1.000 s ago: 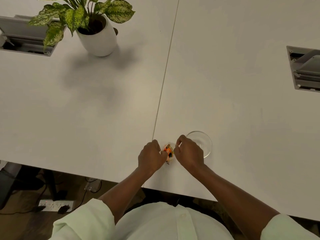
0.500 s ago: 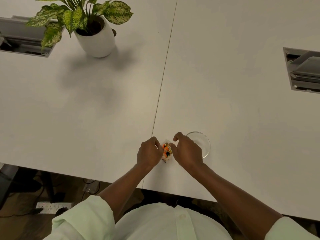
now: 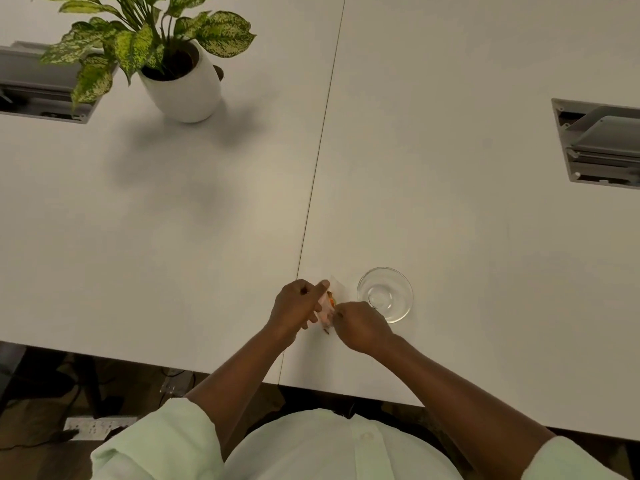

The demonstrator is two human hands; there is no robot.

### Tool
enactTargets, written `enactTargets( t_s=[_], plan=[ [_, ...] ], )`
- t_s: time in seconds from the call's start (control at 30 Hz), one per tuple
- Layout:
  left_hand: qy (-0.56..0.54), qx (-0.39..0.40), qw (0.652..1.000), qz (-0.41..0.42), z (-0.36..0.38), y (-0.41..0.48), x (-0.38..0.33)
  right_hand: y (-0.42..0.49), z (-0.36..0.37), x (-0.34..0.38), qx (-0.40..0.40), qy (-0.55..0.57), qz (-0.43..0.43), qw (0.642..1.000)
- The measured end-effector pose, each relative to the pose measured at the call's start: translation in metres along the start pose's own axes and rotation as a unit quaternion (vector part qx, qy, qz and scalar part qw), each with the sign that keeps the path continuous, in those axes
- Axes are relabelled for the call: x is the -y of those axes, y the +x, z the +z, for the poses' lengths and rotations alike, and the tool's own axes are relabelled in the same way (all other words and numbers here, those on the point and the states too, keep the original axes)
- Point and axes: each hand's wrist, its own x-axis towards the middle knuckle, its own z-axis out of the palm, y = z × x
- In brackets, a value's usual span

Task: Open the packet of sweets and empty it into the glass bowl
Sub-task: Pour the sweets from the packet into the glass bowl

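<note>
A small clear packet of sweets (image 3: 328, 305) with orange and dark contents is held just above the white table near its front edge. My left hand (image 3: 296, 306) grips its left side, thumb and forefinger up along the top. My right hand (image 3: 360, 325) pinches the packet's right edge, fingers closed. An empty glass bowl (image 3: 385, 294) stands on the table right of the packet, just beyond my right hand. Most of the packet is hidden between my fingers.
A potted plant in a white pot (image 3: 180, 86) stands far back left. Open cable hatches are sunk in the table at the left edge (image 3: 38, 95) and the right edge (image 3: 602, 147). A seam (image 3: 318, 161) runs down the table. A power strip (image 3: 100, 427) lies on the floor.
My right hand has pulled back from over the bowl toward me, uncovering the whole bowl. My left hand has tilted the packet, and a clear flap now shows at its top.
</note>
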Motion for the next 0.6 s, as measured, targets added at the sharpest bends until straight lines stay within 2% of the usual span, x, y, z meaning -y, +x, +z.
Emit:
enactTargets(
  t_s=[0.07, 0.23, 0.33, 0.43, 0.5, 0.6],
  plan=[
    [-0.036, -0.01, 0.999, -0.029, -0.003, 0.002, 0.005, 0.0, -0.007, -0.004, 0.009, 0.035, -0.012, 0.999],
    [0.002, -0.032, 0.997, -0.067, 0.005, 0.005, 0.02, -0.015, -0.03, -0.009, 0.011, 0.206, -0.019, 0.978],
    [-0.066, 0.052, 0.989, -0.118, 0.011, 0.003, 0.019, -0.026, -0.041, -0.015, 0.033, 0.323, -0.019, 0.946],
    [-0.23, 0.143, 0.945, -0.184, 0.012, 0.001, 0.018, -0.031, -0.051, -0.027, 0.061, 0.407, -0.022, 0.911],
    [-0.257, 0.142, 0.937, -0.19, 0.011, 0.002, 0.016, -0.033, -0.055, -0.036, 0.061, 0.435, -0.01, 0.898],
    [-0.25, 0.119, 0.943, -0.184, 0.014, 0.004, 0.009, -0.034, -0.054, -0.05, 0.052, 0.448, 0.011, 0.892]
  ],
)
